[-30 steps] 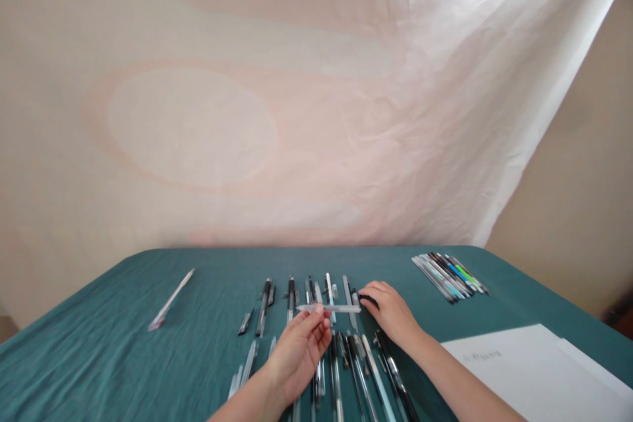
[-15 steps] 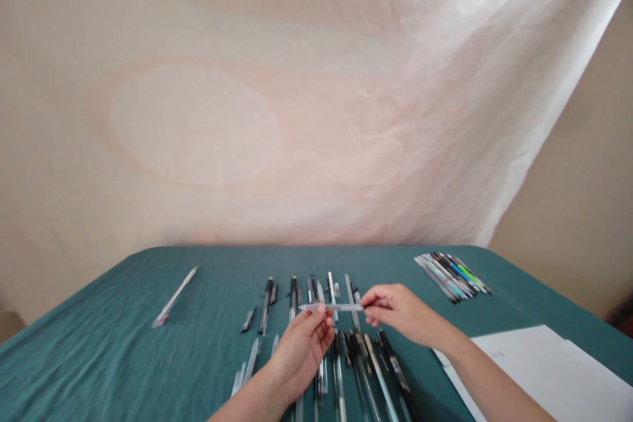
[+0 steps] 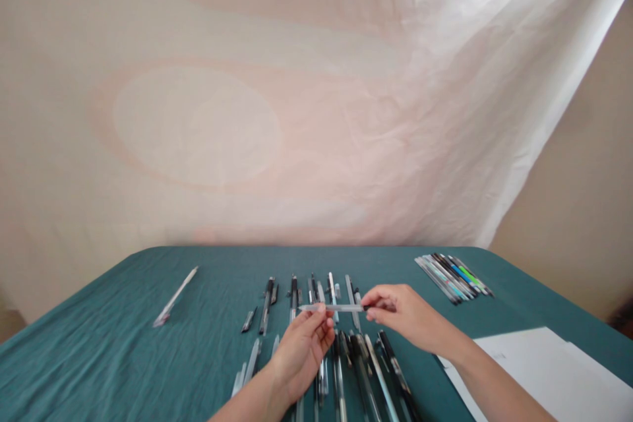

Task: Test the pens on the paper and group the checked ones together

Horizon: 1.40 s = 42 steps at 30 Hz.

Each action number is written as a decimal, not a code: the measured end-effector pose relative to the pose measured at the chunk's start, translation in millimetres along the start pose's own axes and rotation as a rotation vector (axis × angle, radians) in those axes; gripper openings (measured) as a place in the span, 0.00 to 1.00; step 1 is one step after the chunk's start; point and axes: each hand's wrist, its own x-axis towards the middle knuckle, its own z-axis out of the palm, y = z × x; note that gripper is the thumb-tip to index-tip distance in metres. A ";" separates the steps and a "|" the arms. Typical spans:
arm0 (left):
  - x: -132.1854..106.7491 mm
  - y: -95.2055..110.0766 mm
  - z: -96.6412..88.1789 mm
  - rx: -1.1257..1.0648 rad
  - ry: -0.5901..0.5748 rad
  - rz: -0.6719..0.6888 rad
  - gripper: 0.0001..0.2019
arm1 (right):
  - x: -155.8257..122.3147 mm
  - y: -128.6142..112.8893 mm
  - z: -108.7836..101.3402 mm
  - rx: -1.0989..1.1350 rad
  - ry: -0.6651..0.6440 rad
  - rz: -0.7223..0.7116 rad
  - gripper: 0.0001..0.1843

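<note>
A clear pen is held level above the teal tablecloth. My left hand pinches its left part between thumb and fingers. At the pen's right end my right hand pinches something small and dark. Under both hands lie several black and clear pens in rough rows, pointing away from me.
A single clear pen lies apart at the left. A bundle of several pens, some blue and green, lies at the far right. White paper sheets sit at the near right. A pale sheet hangs behind the table.
My right hand rose from the pens on the table and came to the right end of the clear pen. My left hand kept the pen nearly still.
</note>
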 end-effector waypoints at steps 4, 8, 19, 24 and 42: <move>0.3 -0.3 -0.9 0.003 -0.003 0.004 0.03 | -1.6 -4.5 -1.4 -0.003 -0.001 -0.006 0.10; -0.8 0.6 0.1 0.007 0.001 0.006 0.03 | -1.3 -7.2 1.2 0.004 -0.002 -0.020 0.09; -0.2 -0.4 -0.8 0.008 -0.002 0.011 0.04 | -3.0 -9.5 5.5 -0.086 0.077 -0.053 0.08; -0.9 0.0 1.1 0.005 0.007 0.014 0.04 | -2.9 -10.6 6.1 -0.084 0.092 -0.060 0.07; -0.7 -0.1 1.1 -0.002 0.026 0.020 0.03 | 4.2 4.8 18.7 0.016 0.155 -0.058 0.09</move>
